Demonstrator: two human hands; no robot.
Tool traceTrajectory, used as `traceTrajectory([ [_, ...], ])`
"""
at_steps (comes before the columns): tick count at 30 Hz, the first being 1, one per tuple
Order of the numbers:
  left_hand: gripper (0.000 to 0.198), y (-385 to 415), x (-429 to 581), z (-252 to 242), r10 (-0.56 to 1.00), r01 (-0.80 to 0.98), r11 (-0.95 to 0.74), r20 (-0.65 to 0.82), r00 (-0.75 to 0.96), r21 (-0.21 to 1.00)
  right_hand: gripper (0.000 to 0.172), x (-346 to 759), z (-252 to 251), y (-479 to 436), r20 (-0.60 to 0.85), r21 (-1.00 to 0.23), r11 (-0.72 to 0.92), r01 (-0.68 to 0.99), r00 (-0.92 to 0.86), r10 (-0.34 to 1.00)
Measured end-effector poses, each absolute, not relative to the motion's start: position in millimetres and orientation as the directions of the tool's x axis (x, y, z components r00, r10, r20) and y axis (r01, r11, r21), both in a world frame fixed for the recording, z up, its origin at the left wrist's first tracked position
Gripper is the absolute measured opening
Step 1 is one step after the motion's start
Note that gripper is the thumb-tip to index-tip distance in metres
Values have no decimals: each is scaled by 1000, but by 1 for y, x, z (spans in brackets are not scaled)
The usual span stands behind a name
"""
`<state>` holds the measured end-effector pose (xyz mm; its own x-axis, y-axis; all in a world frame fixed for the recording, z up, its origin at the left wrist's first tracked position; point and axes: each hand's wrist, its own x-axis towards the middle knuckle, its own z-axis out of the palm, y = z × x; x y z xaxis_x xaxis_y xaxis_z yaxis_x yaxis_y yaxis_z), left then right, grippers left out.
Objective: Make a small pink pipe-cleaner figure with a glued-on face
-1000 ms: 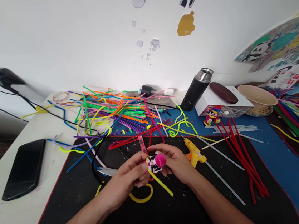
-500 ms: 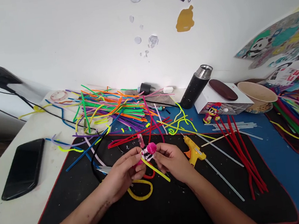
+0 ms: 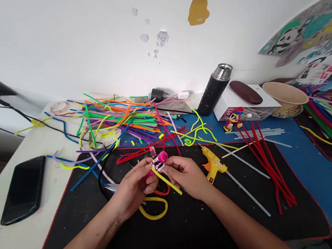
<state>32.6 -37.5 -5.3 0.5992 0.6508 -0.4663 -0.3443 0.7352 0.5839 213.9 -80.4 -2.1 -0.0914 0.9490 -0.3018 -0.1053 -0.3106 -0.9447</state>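
A small pipe-cleaner figure (image 3: 158, 164), pink with a white and black striped part, is held above the black mat. My left hand (image 3: 135, 182) is closed around its left side. My right hand (image 3: 186, 174) pinches at its right side with thumb and fingers; the exact contact is partly hidden. From the figure, a yellow pipe cleaner (image 3: 169, 183) sticks out down to the right, its end free between the hands. Scissors with a yellow and red handle (image 3: 155, 217) lie below, partly covered by my left hand. To the right rests a yellow glue gun (image 3: 214, 163).
Many coloured pipe cleaners (image 3: 123, 121) are heaped at the back. Red pipe cleaners (image 3: 268, 168) and clear glue sticks (image 3: 248, 193) lie at right. A black flask (image 3: 213, 91), a finished-looking small figure (image 3: 232, 120) and a bowl (image 3: 285, 95) stand behind. A phone (image 3: 23, 190) lies left.
The camera view has shifted a little, so most of the scene sits slightly higher and further left. Both hands keep their grip on the figure, with barely any change in pose.
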Motion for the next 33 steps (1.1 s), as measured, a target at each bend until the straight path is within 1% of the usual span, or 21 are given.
traceTrajectory([
  [6,33,-34,35,-3,650,-358,741,-472,596,568,40,216,-2,-82,-293,-946,-304,-115,-102,951],
  [11,29,-31,36,-4,727,-387,668,-450,518,635,44,220,-4,-86,-280,-948,-296,-120,-133,951],
  [14,24,-31,35,-6,757,-388,637,-444,480,666,42,220,-4,-88,-277,-947,-295,-127,-141,950],
  [16,24,-31,35,-7,764,-393,630,-443,469,670,38,219,-3,-88,-275,-949,-293,-118,-148,950],
  [19,27,-31,36,-6,755,-409,645,-457,469,645,30,215,-2,-88,-276,-953,-292,-80,-163,947],
  [22,32,-31,37,-3,732,-411,672,-473,490,616,26,212,-1,-87,-278,-956,-289,-41,-172,945],
  [28,40,-32,38,3,666,-385,738,-505,549,555,24,211,-2,-87,-276,-961,-277,13,-138,951],
  [33,39,-32,36,0,641,-371,761,-526,559,533,25,212,-2,-87,-286,-958,-285,24,-117,951],
])
